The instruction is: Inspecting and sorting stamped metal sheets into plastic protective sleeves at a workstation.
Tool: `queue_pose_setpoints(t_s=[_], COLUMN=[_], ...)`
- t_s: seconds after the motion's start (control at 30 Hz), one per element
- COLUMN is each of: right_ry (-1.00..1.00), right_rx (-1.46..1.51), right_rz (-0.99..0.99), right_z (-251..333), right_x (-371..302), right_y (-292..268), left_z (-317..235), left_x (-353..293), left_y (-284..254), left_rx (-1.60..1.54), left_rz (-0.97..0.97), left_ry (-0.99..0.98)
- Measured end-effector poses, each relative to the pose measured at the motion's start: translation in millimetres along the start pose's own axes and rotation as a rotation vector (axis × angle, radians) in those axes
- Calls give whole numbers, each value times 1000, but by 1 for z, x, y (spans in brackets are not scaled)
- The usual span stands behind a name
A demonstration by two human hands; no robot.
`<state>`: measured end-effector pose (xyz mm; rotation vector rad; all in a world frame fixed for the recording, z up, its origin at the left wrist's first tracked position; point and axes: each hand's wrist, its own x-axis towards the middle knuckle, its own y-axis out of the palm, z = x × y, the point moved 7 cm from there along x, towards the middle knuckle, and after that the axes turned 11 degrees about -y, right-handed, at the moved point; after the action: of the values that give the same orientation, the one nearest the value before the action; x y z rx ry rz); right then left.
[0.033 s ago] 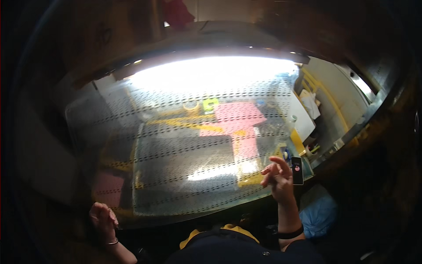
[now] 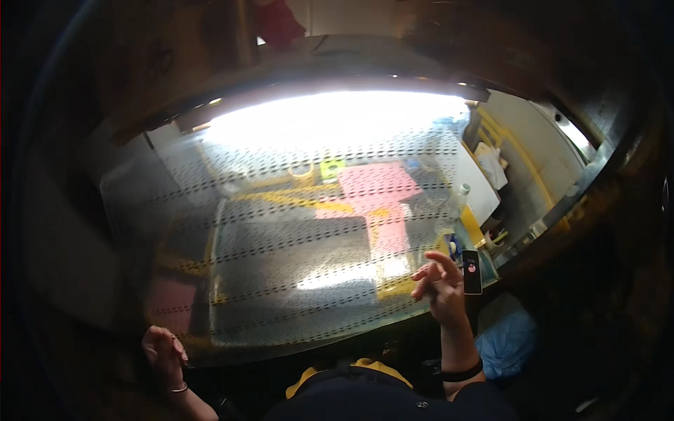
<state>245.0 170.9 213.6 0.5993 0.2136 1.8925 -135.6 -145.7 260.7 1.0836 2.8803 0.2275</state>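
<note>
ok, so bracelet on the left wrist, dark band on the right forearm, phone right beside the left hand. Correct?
One slip: the phone is beside the right hand, not the left hand, as the head view shows. Bracelet on the left wrist and dark band on the right forearm stand.

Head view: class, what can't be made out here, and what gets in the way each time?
Head view: whether the left hand holds anything; its curled shape and shadow hide the palm.
Head view: far edge of the see-through patterned sheet; glare from the bright light washes it out.
Head view: details on the phone screen; too small.
Head view: upper end of the red item; cut off by the top edge.
</note>
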Motion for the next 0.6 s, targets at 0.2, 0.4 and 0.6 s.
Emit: queue_pose_setpoints(t_s=[0.2,0.4,0.6], right_ry=[8,69,83], right_rx=[1,11,33], right_rz=[63,113,134], right_z=[1,-6,-14], right_x=[-2,-7,-10], right_y=[5,11,16], left_z=[6,8,11], left_x=[5,-2,-14], left_y=[2,-3,-13], left_rx=[38,20,-6], left_rz=[-3,-86,-130], left_ry=[-28,-49,-59])
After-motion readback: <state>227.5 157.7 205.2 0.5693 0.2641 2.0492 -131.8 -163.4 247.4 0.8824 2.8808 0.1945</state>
